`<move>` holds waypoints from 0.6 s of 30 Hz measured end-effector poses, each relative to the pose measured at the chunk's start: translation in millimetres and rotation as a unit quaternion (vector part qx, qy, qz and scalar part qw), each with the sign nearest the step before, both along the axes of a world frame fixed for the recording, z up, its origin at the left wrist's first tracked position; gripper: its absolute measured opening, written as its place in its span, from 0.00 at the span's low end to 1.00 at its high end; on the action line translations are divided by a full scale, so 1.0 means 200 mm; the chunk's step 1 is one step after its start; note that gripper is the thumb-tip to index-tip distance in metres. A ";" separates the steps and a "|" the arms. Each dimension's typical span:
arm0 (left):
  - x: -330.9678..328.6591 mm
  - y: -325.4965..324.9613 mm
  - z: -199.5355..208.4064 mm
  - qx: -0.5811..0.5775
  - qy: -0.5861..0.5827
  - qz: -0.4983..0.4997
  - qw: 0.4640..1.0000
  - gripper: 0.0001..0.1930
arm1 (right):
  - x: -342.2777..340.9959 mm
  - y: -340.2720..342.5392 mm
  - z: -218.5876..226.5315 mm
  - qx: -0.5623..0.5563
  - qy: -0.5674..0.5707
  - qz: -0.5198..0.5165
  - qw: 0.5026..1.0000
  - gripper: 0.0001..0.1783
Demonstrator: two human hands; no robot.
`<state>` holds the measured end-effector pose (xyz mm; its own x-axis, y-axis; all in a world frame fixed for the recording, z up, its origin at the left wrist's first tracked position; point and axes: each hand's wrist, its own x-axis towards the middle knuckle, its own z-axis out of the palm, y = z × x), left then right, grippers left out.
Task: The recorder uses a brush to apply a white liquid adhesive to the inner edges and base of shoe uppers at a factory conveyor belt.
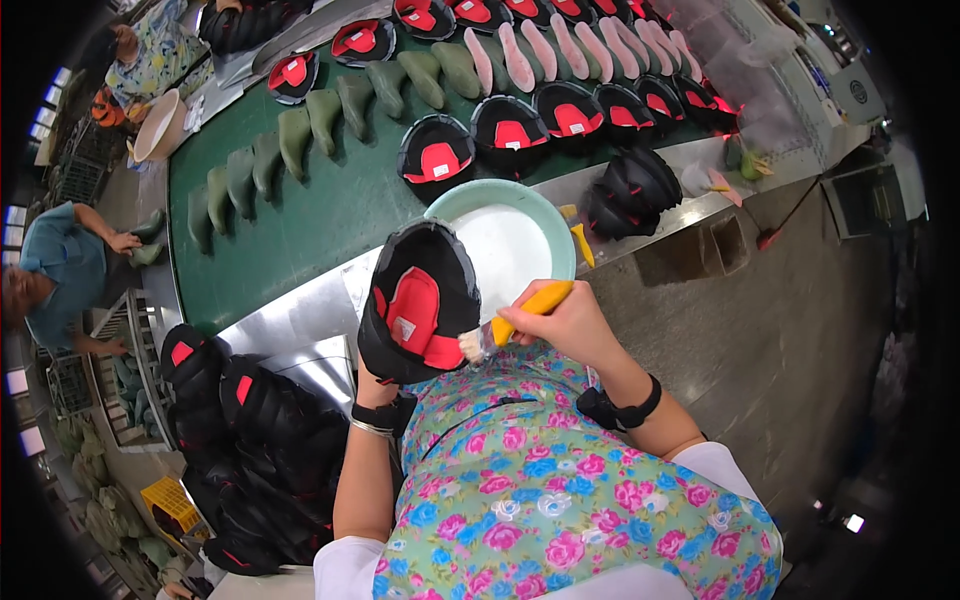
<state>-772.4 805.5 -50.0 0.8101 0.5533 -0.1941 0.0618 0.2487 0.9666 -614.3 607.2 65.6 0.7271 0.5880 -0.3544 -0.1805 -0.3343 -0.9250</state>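
My left hand (376,388) holds up a black shoe upper (452,262) with a red lining, its wide opening turned toward me. Most of that hand's fingers are hidden behind the upper. My right hand (572,326) is closed around the yellow handle of a paintbrush (540,302). The brush's pale bristles are at the right lower edge of the upper, by the red lining; whether they touch it, I cannot tell. Just beyond both hands stands a pale green basin (566,235) of white liquid. A second yellow-handled brush (582,243) rests beside its right rim.
On the green conveyor belt (320,225) are rows of black uppers (437,158), green foot forms (293,142) and pink insoles (515,58). Black uppers are heaped at my left (270,430) and stacked right of the basin (632,192). A co-worker (65,265) handles green forms at far left.
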 end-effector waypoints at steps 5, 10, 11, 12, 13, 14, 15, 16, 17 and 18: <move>-0.02 0.03 0.02 -0.051 -0.029 0.049 0.997 0.25 | 0.01 0.03 0.03 0.027 0.020 0.084 0.996 0.09; -0.07 0.04 0.05 -0.045 -0.019 0.084 0.995 0.22 | 0.18 0.07 -0.13 0.014 -0.065 0.068 0.995 0.09; -0.08 0.05 0.04 -0.123 -0.033 0.096 0.987 0.21 | 0.22 0.08 -0.15 0.009 -0.084 0.062 0.994 0.09; -0.10 0.07 0.03 -0.204 -0.065 0.096 0.972 0.21 | 0.26 0.09 -0.17 0.004 -0.104 0.056 0.993 0.09; -0.12 0.08 0.02 -0.280 -0.078 0.096 0.952 0.19 | 0.29 0.11 -0.17 -0.007 -0.129 0.055 0.990 0.10; -0.14 0.10 0.01 -0.271 -0.055 0.122 0.953 0.19 | 0.31 0.13 -0.16 0.002 -0.131 0.062 0.989 0.10; -0.16 0.12 0.00 -0.307 -0.059 0.108 0.944 0.18 | 0.33 0.15 -0.14 -0.007 -0.164 0.064 0.984 0.10; -0.19 0.14 -0.01 -0.347 -0.067 0.081 0.932 0.17 | 0.34 0.18 -0.11 -0.025 -0.195 0.060 0.979 0.11; -0.21 0.15 -0.01 -0.407 -0.055 0.105 0.906 0.17 | 0.34 0.21 -0.06 -0.014 -0.216 0.076 0.973 0.10; -0.22 0.17 0.00 -0.425 -0.030 0.088 0.900 0.17 | 0.33 0.26 0.00 0.016 -0.217 0.088 0.972 0.10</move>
<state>-817.4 839.4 -50.0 0.7476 0.3453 -0.5673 -0.0961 0.9014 0.4221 -548.8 658.7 65.0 0.6913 0.7224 -0.0166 0.2863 -0.2949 -0.9117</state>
